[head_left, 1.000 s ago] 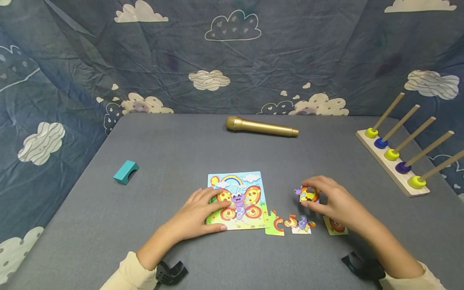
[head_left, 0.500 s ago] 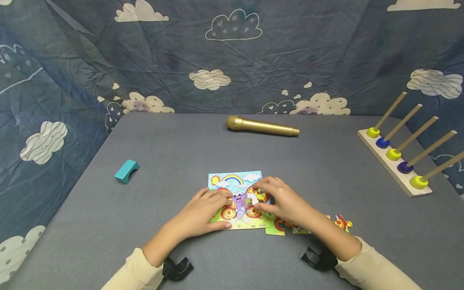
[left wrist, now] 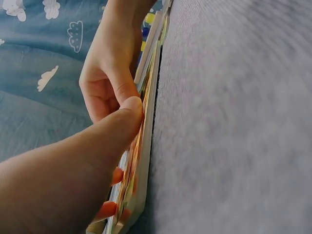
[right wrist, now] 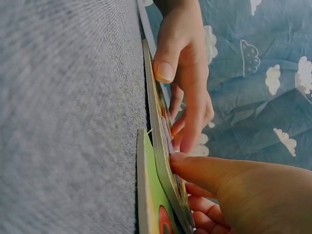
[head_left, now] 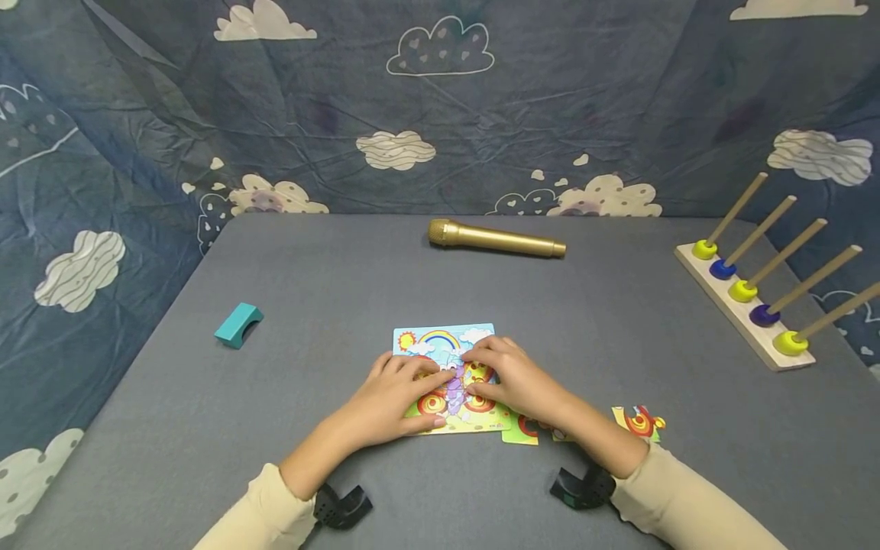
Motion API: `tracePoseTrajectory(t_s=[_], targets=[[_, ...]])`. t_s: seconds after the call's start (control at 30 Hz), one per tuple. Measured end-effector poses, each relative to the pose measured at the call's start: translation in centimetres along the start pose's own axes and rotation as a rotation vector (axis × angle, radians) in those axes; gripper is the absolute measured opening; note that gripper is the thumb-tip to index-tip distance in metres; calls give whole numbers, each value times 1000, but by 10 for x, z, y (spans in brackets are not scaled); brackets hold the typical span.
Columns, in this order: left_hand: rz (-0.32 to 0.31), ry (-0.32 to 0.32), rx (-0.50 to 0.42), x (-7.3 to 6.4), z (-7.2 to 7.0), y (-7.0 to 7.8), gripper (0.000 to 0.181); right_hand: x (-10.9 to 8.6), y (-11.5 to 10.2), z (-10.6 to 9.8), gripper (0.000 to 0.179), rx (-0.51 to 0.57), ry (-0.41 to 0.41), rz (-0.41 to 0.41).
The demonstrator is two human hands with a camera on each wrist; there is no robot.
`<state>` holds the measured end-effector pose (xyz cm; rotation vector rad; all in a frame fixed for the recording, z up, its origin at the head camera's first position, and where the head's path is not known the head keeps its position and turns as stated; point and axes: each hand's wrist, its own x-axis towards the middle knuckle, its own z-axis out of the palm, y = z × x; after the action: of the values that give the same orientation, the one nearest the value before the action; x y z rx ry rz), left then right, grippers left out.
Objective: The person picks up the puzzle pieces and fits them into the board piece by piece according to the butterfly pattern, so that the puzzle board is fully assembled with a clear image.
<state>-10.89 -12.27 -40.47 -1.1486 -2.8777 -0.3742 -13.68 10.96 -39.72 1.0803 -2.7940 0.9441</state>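
A square butterfly jigsaw board (head_left: pixel 440 336) lies on the grey table, with a sun and rainbow along its top. My left hand (head_left: pixel 388 397) rests on its left side, fingers spread over the picture and thumb at the near edge. From the right, my right hand (head_left: pixel 519 382) pinches a yellow, red-spotted puzzle piece (head_left: pixel 479 372) between thumb and fingers, down at the butterfly's right wing. In the right wrist view, the right thumb (right wrist: pixel 195 168) presses low at the board's surface. A green puzzle piece (head_left: pixel 520 432) lies against the board's lower right corner.
Another puzzle piece (head_left: pixel 639 422) lies right of my right forearm, which partly covers one more. A gold microphone (head_left: pixel 496 238) lies at the back. A teal arch block (head_left: pixel 238 325) sits at left, and a wooden peg stacker (head_left: pixel 742 305) with coloured rings stands at right.
My right hand has carried the spotted puzzle piece leftward from beside the board onto its right wing area. My left hand has slid slightly right on the board.
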Motion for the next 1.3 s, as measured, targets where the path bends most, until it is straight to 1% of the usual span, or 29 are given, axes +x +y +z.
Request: tracePoseTrajectory(t_s=[0.1, 0.23, 0.43, 0.5, 0.63, 0.73, 0.83, 0.97, 1.1, 1.17, 1.23, 1.3], targets=[[-3, 4, 9, 2, 2, 1, 57, 0, 2, 1, 38, 16, -5, 15], [-18, -5, 20, 1, 4, 0, 55, 0, 3, 3, 41, 28, -20, 36], [-18, 8, 17, 0, 7, 0, 53, -1, 2, 4, 43, 0, -14, 30], [-25, 8, 15, 1, 7, 0, 53, -2, 3, 1, 42, -2, -39, 25], [-38, 13, 7, 2, 7, 1, 53, -2, 7, -8, 37, 18, -124, 22], [-39, 16, -6, 3, 6, 2, 54, -1, 11, -14, 37, 10, -174, 16], [-41, 10, -11, 1, 4, 2, 54, -1, 13, -15, 39, -39, -188, -7], [-47, 3, -16, -1, 3, 2, 54, -2, 13, -14, 40, -68, -184, -23], [-46, -8, -34, -2, 3, 2, 54, -6, 11, -18, 46, -19, -211, 0], [-42, -6, -40, -3, 3, 2, 54, -8, 9, -22, 51, 34, -222, 25], [-32, 6, -51, -4, 2, 0, 55, -11, 7, -28, 56, 86, -217, 57], [-17, 31, -69, -5, 1, -2, 56, -15, 6, -34, 60, 120, -196, 78]])
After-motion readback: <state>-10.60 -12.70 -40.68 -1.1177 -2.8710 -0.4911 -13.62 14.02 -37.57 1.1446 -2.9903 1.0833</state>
